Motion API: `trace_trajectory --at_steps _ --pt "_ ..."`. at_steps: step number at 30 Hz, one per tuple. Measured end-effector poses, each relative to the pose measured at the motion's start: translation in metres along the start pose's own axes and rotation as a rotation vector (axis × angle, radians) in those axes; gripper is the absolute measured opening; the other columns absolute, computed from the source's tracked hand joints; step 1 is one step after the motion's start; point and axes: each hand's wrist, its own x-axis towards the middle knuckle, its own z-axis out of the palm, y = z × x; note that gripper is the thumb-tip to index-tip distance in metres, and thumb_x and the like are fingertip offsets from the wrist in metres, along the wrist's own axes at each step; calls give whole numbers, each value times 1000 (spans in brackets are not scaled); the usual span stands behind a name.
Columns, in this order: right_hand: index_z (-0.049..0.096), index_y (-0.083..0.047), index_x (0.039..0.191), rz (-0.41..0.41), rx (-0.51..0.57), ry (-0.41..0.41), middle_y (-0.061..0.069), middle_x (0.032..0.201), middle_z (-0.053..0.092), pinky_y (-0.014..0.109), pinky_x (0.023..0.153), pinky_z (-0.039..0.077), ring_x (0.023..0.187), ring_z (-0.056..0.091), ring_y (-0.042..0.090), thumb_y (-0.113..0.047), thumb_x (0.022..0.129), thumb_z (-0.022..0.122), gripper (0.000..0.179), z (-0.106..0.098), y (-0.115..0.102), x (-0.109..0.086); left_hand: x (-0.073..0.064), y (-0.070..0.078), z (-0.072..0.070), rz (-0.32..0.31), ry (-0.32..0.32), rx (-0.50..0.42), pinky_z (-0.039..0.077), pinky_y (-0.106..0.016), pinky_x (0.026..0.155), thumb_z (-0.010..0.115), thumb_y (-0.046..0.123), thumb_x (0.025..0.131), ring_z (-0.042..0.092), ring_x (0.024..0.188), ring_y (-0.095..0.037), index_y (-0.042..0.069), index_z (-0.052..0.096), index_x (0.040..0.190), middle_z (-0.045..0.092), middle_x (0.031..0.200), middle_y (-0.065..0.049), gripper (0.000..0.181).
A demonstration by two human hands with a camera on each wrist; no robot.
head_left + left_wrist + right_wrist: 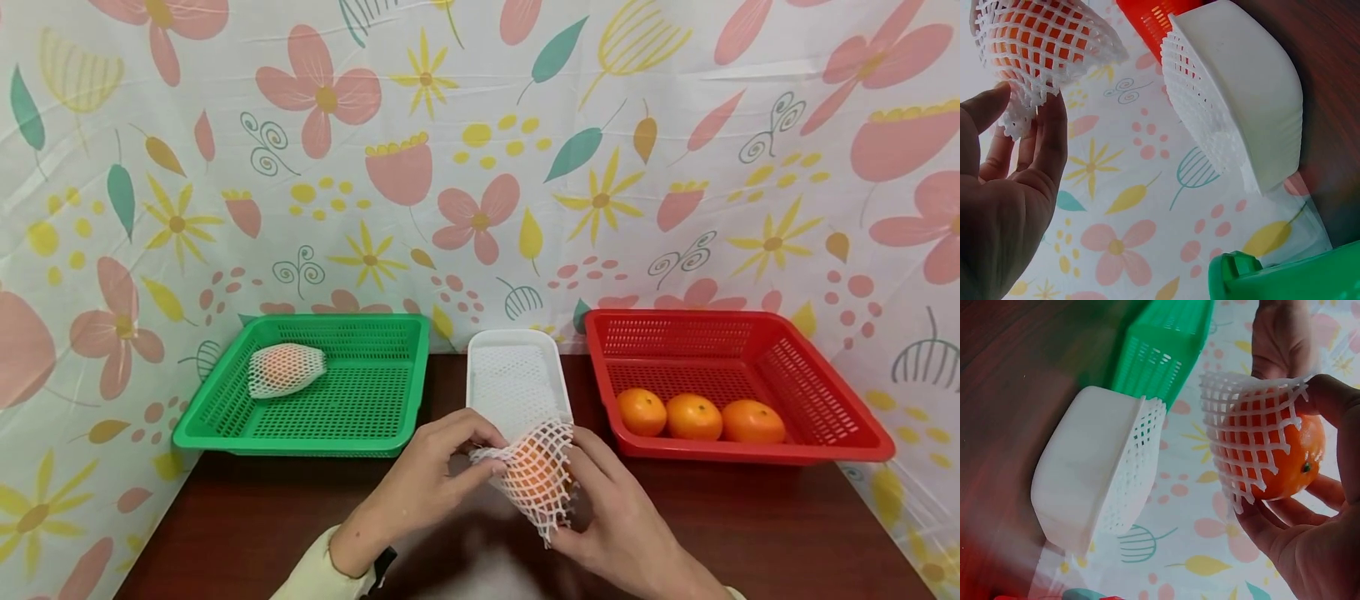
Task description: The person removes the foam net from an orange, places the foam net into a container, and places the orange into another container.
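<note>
An orange fruit, like a mandarin with a small green stem spot, sits partly inside a white foam net sleeve. My left hand pinches the gathered end of the sleeve between thumb and fingers. On the other side, my right hand grips the fruit and the sleeve's open edge, as the right wrist view shows. Both hands are held up over the table's front, before a white tray with more foam nets in it.
A green basket at the left contains one net-covered fruit. In the red basket at the right, three bare orange fruits stand along the front wall. Behind everything hangs a flower-print cloth; the table is dark wood.
</note>
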Motion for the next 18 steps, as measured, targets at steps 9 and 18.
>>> trace_trajectory --at_steps 9,18 --pt "64 -13 132 99 -16 -65 4 145 55 8 111 34 125 57 18 -21 56 97 83 -6 -1 -1 1 -1 -3 -48 6 16 61 -24 77 78 19 98 66 97 -7 26 71 111 65 108 14 17" --pt "64 -9 133 118 -7 -43 5 144 57 8 106 39 121 61 19 -17 60 94 80 -11 1 -1 2 -5 -10 -65 40 59 61 -25 78 80 17 97 66 95 -6 25 71 110 66 107 14 17"
